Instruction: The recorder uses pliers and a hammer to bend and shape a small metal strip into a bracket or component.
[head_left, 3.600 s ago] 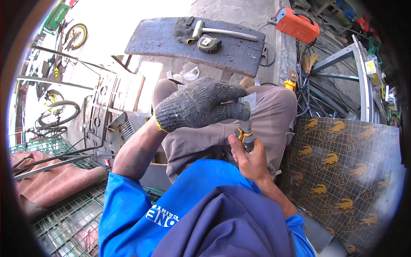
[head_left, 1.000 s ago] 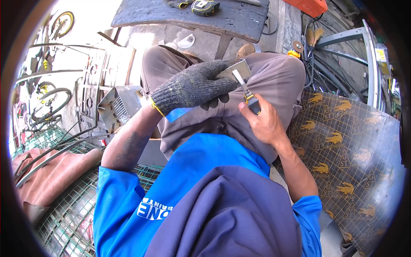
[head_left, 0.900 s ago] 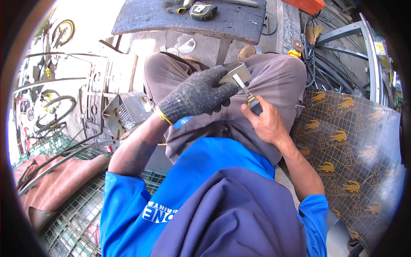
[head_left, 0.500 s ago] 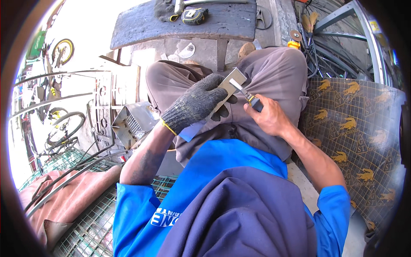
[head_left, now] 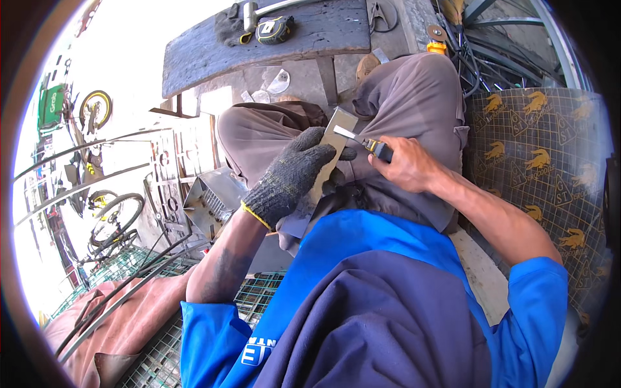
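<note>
My left hand [head_left: 291, 169], in a dark knitted glove with a yellow cuff edge, is closed round a long flat grey metal piece [head_left: 345, 119] above my lap. The piece slants up and away, its lower part partly hidden by my fingers. My bare right hand [head_left: 409, 165] grips a small flat-bladed hand tool [head_left: 380, 150] by its black and yellow handle. Its bright blade reaches left to the face of the metal piece and appears to touch it just beyond my gloved fingers.
Ahead stands a dark wooden bench [head_left: 323, 35] bearing a hammer [head_left: 250, 16], a tape measure [head_left: 275, 30] and a dark glove [head_left: 229, 27]. A patterned board [head_left: 537, 155] is at right. Green wire mesh [head_left: 259, 291] and a reddish-brown cloth [head_left: 129, 310] lie at left, near bicycles [head_left: 116, 220].
The metal piece has turned to point more steeply away from me. The blade now lies across it more sideways, and my right forearm has swung outward. The whole view has shifted slightly.
</note>
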The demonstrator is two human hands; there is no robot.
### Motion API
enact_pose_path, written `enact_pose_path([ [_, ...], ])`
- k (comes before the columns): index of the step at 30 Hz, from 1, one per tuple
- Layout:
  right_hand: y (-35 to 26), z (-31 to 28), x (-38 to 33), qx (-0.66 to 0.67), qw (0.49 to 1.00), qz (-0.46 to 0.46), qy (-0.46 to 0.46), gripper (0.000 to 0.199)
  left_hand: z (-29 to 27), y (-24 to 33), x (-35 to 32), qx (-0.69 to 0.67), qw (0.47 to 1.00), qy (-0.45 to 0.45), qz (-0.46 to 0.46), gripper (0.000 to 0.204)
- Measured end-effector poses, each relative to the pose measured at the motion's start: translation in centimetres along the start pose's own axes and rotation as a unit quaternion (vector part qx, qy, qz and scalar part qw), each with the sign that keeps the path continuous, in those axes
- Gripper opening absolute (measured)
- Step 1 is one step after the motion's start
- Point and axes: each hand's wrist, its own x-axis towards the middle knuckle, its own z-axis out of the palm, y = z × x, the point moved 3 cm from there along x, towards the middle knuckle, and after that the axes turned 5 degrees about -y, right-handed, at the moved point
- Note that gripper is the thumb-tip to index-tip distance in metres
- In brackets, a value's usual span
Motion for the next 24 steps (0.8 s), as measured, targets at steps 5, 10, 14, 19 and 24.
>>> enact_pose_path([
  [5, 0.7, 0.4, 0.7, -0.011, 1.000, -0.018, 0.008, 0.029, 0.0, -1.3, -0.1, -0.009, 0.998, 0.067, -0.009, 0.036],
  [10, 0.7, 0.7, 1.3, -0.010, 1.000, -0.010, -0.005, 0.024, 0.3, -1.8, -0.4, -0.009, 0.996, 0.087, 0.023, 0.035],
  [14, 0.6, 0.8, 1.3, -0.037, 0.999, 0.001, 0.003, 0.024, 0.0, -2.8, -0.5, -0.045, 0.992, 0.118, -0.033, 0.032],
  [19, 0.1, 0.9, 1.4, -0.067, 0.998, -0.007, 0.017, 0.029, 1.4, -1.9, -1.4, -0.079, 0.988, 0.131, -0.035, 0.031],
  [24, 0.0, 1.1, 1.0, -0.115, 0.993, 0.007, 0.015, 0.031, 1.2, -3.7, -1.3, -0.115, 0.985, 0.125, -0.013, 0.030],
])
